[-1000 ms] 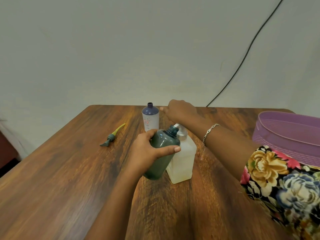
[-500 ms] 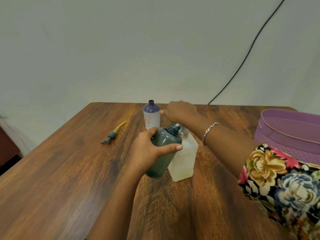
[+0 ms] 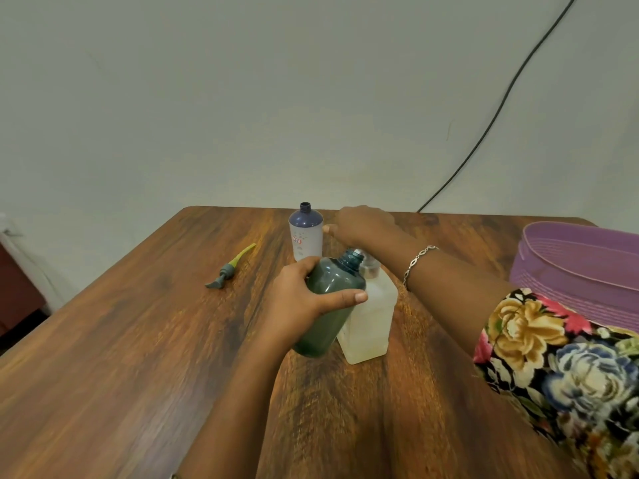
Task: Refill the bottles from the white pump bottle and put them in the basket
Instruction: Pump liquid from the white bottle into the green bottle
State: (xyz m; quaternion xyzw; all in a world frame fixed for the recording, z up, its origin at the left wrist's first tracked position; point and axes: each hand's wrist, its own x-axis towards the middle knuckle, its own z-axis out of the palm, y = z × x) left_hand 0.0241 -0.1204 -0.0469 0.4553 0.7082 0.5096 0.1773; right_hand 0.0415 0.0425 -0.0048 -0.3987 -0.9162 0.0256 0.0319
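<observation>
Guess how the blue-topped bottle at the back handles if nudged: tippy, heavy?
The blue-topped bottle stands upright, taller than wide, so a high nudge would probably tip it. Body looks round, so once down it may roll on the table. Neck is uncapped; probably light plastic, though fill level cannot be seen.

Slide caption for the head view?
Left hand tilts green bottle against pump bottle; right hand covers its top.

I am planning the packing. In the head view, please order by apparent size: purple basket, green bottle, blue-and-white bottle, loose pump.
1. purple basket, partly out of frame
2. green bottle, nearer the camera, so unsure
3. blue-and-white bottle
4. loose pump
</observation>
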